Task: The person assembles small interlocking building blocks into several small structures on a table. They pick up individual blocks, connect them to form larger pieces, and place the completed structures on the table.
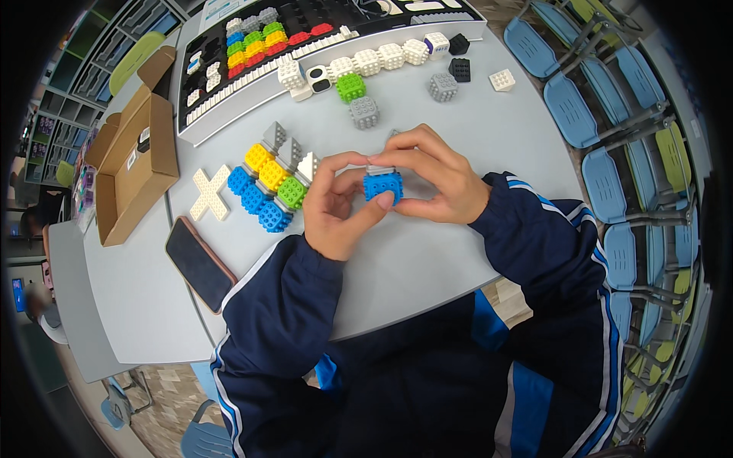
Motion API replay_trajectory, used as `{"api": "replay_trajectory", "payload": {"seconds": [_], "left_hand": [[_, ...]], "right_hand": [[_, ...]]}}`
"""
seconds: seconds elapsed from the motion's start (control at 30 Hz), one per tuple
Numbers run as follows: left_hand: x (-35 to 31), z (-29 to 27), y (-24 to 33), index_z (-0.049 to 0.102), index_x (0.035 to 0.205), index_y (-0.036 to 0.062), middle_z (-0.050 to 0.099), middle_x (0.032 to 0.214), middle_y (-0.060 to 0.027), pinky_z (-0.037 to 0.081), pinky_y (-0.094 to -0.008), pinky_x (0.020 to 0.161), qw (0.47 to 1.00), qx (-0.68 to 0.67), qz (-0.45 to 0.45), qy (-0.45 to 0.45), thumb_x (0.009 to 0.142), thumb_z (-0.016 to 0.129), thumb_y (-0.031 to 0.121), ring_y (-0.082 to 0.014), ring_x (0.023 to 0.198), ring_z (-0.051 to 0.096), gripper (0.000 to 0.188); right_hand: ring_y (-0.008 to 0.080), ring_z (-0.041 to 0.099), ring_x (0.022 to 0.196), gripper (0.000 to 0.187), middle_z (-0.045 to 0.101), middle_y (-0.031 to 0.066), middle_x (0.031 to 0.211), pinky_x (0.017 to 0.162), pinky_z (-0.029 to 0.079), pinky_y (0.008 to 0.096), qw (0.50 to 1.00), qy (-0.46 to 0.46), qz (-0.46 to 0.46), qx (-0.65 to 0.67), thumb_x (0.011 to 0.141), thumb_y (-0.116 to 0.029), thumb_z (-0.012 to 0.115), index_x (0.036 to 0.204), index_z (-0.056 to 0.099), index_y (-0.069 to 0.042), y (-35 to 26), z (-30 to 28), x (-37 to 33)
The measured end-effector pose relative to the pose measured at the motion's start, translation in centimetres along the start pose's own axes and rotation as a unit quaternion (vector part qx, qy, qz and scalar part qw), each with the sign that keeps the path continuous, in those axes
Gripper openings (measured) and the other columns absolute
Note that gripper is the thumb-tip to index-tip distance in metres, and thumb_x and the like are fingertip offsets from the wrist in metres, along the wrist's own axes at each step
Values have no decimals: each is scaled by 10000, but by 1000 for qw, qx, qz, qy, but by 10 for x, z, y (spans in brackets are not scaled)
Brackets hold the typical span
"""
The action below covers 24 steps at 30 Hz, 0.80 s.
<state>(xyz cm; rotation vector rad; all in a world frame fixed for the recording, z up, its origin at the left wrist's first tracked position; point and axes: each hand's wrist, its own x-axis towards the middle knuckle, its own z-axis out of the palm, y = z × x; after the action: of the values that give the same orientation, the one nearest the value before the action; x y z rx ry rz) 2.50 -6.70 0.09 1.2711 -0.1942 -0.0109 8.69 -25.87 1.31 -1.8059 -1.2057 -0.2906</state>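
A blue studded cube block (382, 187) is held between both hands above the near middle of the table, with a thin grey piece (380, 170) against its top. My left hand (336, 202) is closed on it, the thumb pressing the block's front face. From the other side, my right hand (443, 179) pinches the same block and grey piece with thumb and fingers. Just left of my left hand lies a group of blue, yellow (272, 175), green (292, 192), grey and white blocks set together. A cream cross-shaped plate (209, 192) is beside that group.
Behind my hands stand a green block (351, 88), grey blocks (443, 87), black blocks (460, 70) and a white one (502, 80). A white-edged case (259, 103) of blocks fills the back. A phone (200, 263) and open cardboard box (156, 156) lie left.
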Motion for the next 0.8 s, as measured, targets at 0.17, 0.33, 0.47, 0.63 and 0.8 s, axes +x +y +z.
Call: {"api": "replay_trajectory", "payload": {"seconds": [0.17,0.33,0.47,0.63,0.8], "left_hand": [[0,-2,0,473,1232,46,679,990,-84,457,-282,857,1000,4,-7,-9,804,759,-35,-129,936,606,521],[-1,-1,-1,488,1215,33,683,997,-92,458,-280,849,1000,-4,-21,-23,804,753,-47,-125,927,614,496],[-4,2,3,497,1205,18,688,994,-106,470,-277,848,998,-35,-49,-31,804,739,-73,-134,936,630,477],[-6,3,4,498,1200,5,689,989,-117,497,-277,862,995,-66,-72,-31,804,723,-101,-145,953,639,468],[0,2,4,488,1209,32,692,1032,-140,503,-284,877,991,-82,-107,19,840,709,-67,-148,962,642,442]], "right_hand": [[297,574,988,569,597,136,1137,837,496,379,1000,15,-7,-9,661,-52,831,1188,621,-11,-1,2,2],[301,584,877,548,622,136,979,776,489,381,998,24,-41,-36,624,-59,832,1129,630,7,0,1,0],[305,571,816,556,583,140,887,738,488,395,997,38,-56,-33,582,-67,828,1096,630,12,-1,3,-5],[305,568,792,559,578,138,871,689,490,375,998,32,-57,-15,577,-55,822,1098,630,17,-2,2,-7],[290,585,840,575,641,128,970,755,487,370,999,-13,26,26,635,-122,851,1153,629,-8,0,-2,1]]}}
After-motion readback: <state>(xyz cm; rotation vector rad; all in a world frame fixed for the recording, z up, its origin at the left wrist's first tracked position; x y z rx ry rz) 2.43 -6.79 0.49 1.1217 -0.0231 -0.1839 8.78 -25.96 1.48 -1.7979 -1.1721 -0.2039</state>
